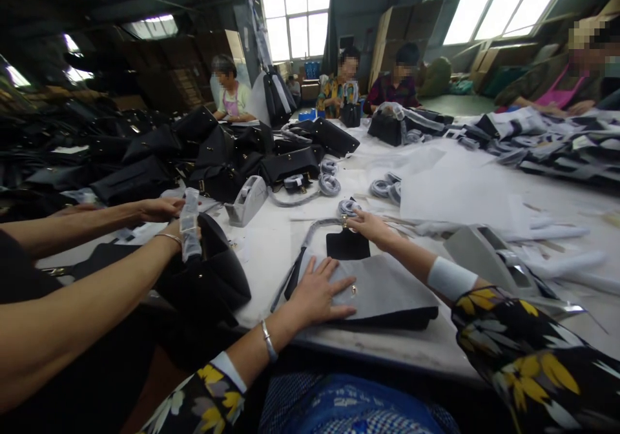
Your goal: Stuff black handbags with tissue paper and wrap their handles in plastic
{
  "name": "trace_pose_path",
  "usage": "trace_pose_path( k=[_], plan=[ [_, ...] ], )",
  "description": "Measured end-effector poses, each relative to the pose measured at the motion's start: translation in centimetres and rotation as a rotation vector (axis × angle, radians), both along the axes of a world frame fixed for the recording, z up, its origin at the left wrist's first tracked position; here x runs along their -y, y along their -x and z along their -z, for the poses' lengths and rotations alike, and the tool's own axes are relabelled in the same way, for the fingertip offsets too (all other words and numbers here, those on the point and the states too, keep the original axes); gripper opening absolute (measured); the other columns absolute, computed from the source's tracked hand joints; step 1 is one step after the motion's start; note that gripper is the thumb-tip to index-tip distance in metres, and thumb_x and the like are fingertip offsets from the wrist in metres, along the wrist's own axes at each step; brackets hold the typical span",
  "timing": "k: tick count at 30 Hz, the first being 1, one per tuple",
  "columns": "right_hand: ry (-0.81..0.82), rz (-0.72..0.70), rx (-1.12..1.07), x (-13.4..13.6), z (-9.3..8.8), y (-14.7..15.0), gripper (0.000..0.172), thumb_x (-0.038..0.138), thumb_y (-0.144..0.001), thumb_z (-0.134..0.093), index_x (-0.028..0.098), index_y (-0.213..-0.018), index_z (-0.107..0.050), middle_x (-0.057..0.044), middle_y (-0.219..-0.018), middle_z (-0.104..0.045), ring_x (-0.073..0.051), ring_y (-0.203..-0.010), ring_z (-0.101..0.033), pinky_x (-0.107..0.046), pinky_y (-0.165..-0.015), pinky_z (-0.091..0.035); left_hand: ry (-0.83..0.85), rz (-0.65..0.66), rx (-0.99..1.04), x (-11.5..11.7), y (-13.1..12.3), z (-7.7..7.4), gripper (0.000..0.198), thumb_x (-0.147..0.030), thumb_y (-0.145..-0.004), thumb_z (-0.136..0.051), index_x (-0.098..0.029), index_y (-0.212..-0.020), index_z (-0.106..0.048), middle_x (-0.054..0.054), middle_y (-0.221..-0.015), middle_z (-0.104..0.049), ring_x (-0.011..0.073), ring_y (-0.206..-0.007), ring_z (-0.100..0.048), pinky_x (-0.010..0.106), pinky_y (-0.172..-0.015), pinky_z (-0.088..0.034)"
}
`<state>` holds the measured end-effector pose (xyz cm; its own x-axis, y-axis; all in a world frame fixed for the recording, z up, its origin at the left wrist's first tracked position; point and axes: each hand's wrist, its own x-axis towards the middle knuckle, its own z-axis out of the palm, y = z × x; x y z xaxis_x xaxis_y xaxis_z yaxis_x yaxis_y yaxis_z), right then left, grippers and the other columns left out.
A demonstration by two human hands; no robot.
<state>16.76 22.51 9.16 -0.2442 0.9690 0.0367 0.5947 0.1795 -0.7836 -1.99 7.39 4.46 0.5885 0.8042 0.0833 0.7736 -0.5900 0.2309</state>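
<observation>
A black handbag [416, 318] lies on the table in front of me, its front covered by a pale grey sheet [387, 279] with a small gold clasp [354, 289] showing through. My left hand [322, 292] rests flat on the sheet, fingers spread. Beyond the bag's upper edge, my right hand [371, 226] has its fingertips closed at the gold-buckled end of a wrapped strap [345, 219]. Its exact grip is partly hidden. Just below those fingers is a black flap [347, 245]. A wrapped handle [317, 228] curves up at the bag's left.
At left, a co-worker's hands [167, 211] handle another black bag [213, 276]. Grey tape dispensers stand behind [247, 200] and to the right [491, 259]. Coiled straps [329, 184], white sheets [460, 182] and piled black bags [155, 146] cover much of the table. Several people sit across it.
</observation>
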Motion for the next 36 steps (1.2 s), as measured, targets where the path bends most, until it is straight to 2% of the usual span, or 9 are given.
trace_pose_path(
  k=[3, 6, 9, 12, 16, 25, 28, 31, 36],
  plan=[
    [-0.034, -0.075, -0.068, 2.6, -0.6, -1.1, 0.037, 0.034, -0.091, -0.06, 0.017, -0.122, -0.069, -0.007, -0.111, -0.075, -0.023, -0.102, -0.071, -0.038, -0.096, -0.054, -0.017, 0.002, 0.024, 0.0, 0.0, 0.0, 0.068, -0.073, -0.086, -0.048, -0.038, -0.144, -0.045, 0.012, -0.151, -0.038, 0.0373, -0.142, -0.033, 0.065, -0.115, -0.018],
    [-0.181, -0.321, -0.117, 6.4, -0.6, -3.4, 0.027, 0.035, -0.09, -0.062, 0.022, -0.109, -0.076, -0.006, -0.113, -0.074, -0.024, -0.108, -0.069, -0.04, -0.101, -0.052, -0.024, 0.001, 0.038, 0.0, 0.0, 0.0, 0.067, -0.072, -0.085, -0.051, -0.038, -0.143, -0.047, 0.012, -0.151, -0.038, 0.0375, -0.141, -0.033, 0.067, -0.114, -0.019],
    [-0.294, -0.541, -0.103, 9.4, 1.0, -5.1, 0.026, 0.023, -0.094, -0.055, 0.024, -0.109, -0.076, -0.006, -0.117, -0.073, -0.021, -0.11, -0.068, -0.037, -0.1, -0.053, -0.031, 0.003, 0.034, 0.1, -0.1, -0.1, 0.065, -0.071, -0.086, -0.052, -0.036, -0.141, -0.05, 0.013, -0.144, -0.046, 0.0356, -0.136, -0.04, 0.065, -0.115, -0.019],
    [-0.358, -0.636, -0.046, 11.1, 2.9, -5.7, 0.03, 0.015, -0.094, -0.051, 0.023, -0.108, -0.076, -0.007, -0.116, -0.073, -0.019, -0.11, -0.068, -0.032, -0.1, -0.054, -0.059, -0.003, 0.017, 0.3, -0.1, 0.0, 0.065, -0.071, -0.086, -0.051, -0.033, -0.139, -0.052, 0.012, -0.132, -0.055, 0.0336, -0.13, -0.046, 0.062, -0.116, -0.02],
    [-0.395, -0.678, 0.022, 11.8, 3.9, -5.6, 0.027, 0.016, -0.096, -0.049, 0.021, -0.101, -0.076, -0.007, -0.109, -0.073, -0.017, -0.105, -0.069, -0.029, -0.097, -0.054, -0.103, -0.014, -0.014, 0.4, -0.1, 0.2, 0.068, -0.074, -0.086, -0.047, -0.028, -0.135, -0.056, 0.012, -0.123, -0.062, 0.0331, -0.131, -0.046, 0.059, -0.117, -0.019],
    [-0.292, -0.637, 0.08, 12.2, 3.7, -5.1, 0.016, 0.021, -0.097, -0.052, 0.019, -0.094, -0.068, -0.006, -0.1, -0.067, -0.015, -0.092, -0.065, -0.027, -0.085, -0.053, -0.252, -0.128, 0.076, 2.2, -0.6, 1.1, 0.069, -0.066, -0.084, -0.06, -0.016, -0.131, -0.057, 0.015, -0.127, -0.065, 0.0338, -0.13, -0.051, 0.061, -0.116, -0.027],
    [-0.234, -0.604, 0.107, 12.1, 3.9, -5.2, 0.016, 0.017, -0.094, -0.056, 0.02, -0.107, -0.065, -0.006, -0.101, -0.067, -0.016, -0.092, -0.065, -0.028, -0.085, -0.052, -0.321, -0.002, 0.145, 3.1, -1.1, 1.2, 0.048, -0.042, -0.095, -0.058, -0.016, -0.135, -0.053, 0.012, -0.124, -0.067, 0.0265, -0.118, -0.06, 0.053, -0.113, -0.038],
    [-0.217, -0.594, 0.127, 11.8, 4.1, -5.2, 0.028, 0.014, -0.089, -0.058, 0.019, -0.116, -0.062, -0.006, -0.102, -0.067, -0.017, -0.094, -0.065, -0.029, -0.085, -0.051, -0.257, 0.171, 0.224, 3.4, -1.4, 1.4, 0.04, -0.02, -0.1, -0.049, -0.021, -0.14, -0.049, 0.009, -0.124, -0.067, 0.0201, -0.117, -0.061, 0.039, -0.105, -0.05],
    [-0.246, -0.655, 0.185, 10.9, 3.9, -4.8, 0.022, 0.013, -0.089, -0.056, 0.02, -0.105, -0.07, -0.006, -0.1, -0.067, -0.017, -0.09, -0.066, -0.028, -0.082, -0.052, -0.127, 0.134, 0.299, 3.4, -1.6, 1.6, 0.036, -0.019, -0.101, -0.043, -0.021, -0.135, -0.054, 0.009, -0.125, -0.066, 0.0191, -0.114, -0.062, 0.036, -0.099, -0.055]
  ],
)
